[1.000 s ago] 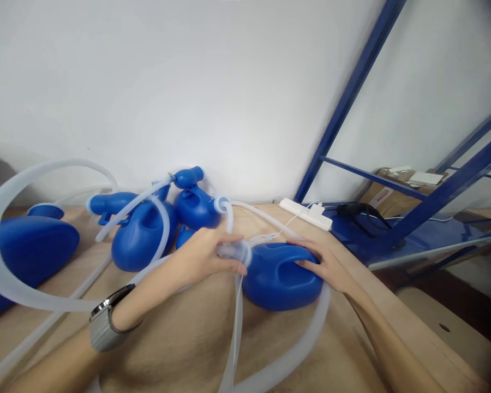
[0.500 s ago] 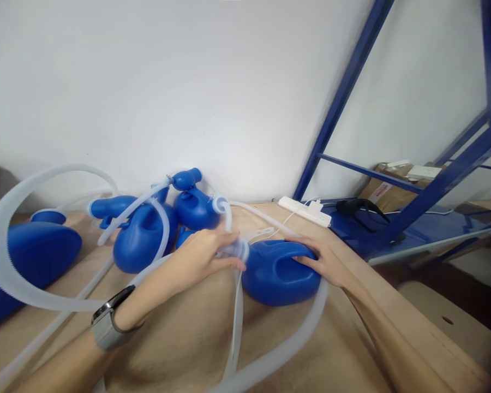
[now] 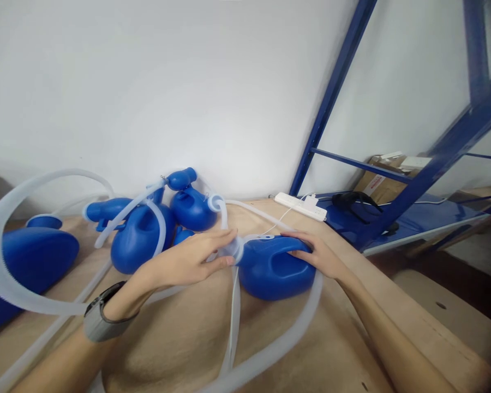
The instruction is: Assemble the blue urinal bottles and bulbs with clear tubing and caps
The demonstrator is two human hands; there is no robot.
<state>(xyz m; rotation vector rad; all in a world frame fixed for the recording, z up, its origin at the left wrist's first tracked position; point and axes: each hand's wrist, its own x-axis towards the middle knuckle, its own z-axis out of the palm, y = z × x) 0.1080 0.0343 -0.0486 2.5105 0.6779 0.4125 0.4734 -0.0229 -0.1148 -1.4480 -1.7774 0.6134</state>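
Okay, the blue bottle [image 3: 262,275] at 5 o'clock seems rolled slightly, clamped by the right hand [image 3: 324,254]; the clear cap [image 3: 237,251] is still pinched by the left hand [image 3: 196,257] at its 9 o'clock, so alignment looks kept.

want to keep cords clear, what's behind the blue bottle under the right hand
Behind the blue bottle, a white power strip, thin white cord and pale tube show. The bottle and right hand cover whatever lies directly behind them.
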